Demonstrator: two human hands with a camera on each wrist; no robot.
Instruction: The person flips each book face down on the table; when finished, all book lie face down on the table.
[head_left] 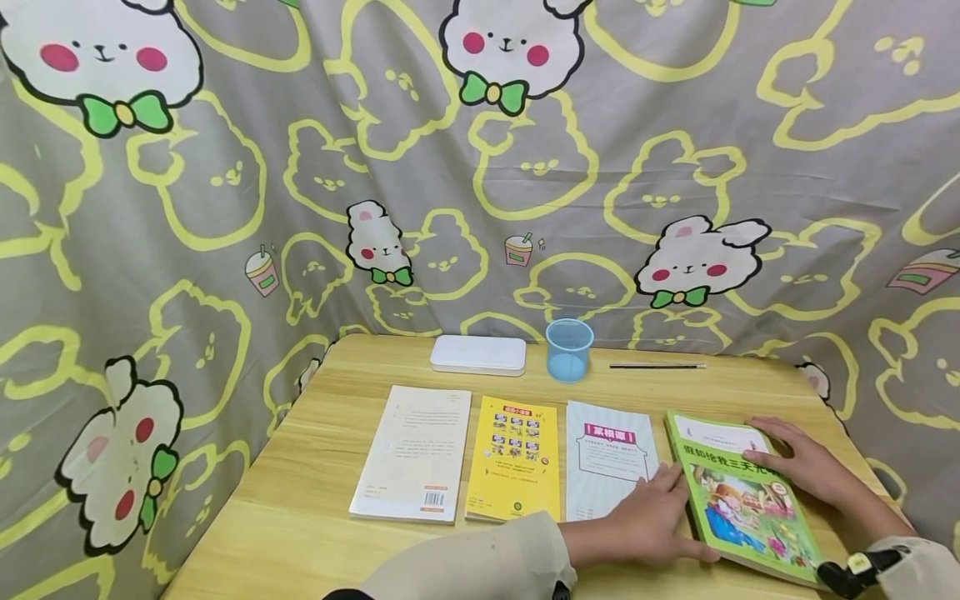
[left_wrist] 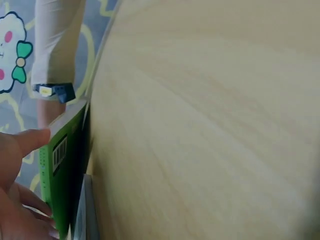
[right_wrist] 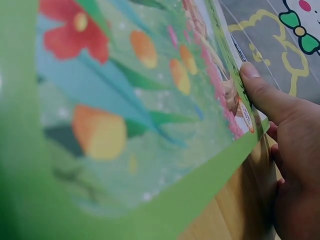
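Observation:
A green picture-covered book (head_left: 750, 500) is tilted over the right part of the table, its barcoded back cover (left_wrist: 65, 160) showing from below in the left wrist view. My right hand (head_left: 810, 467) holds its right side, thumb (right_wrist: 262, 92) on the front cover and fingers by the edge beneath. Along the spine lies my left hand (head_left: 648, 517), thumb and fingertips touching it with the fingers fairly straight. Partly covered by that left hand, a pale blue book (head_left: 609, 454) lies flat just left of the green one.
Further left lie a yellow book (head_left: 516, 458) and a cream book (head_left: 412, 454) in the same row. Behind them stand a white case (head_left: 477, 355), a blue translucent cup (head_left: 569, 352) and a thin dark stick (head_left: 656, 366). A patterned curtain (head_left: 420, 167) borders the table.

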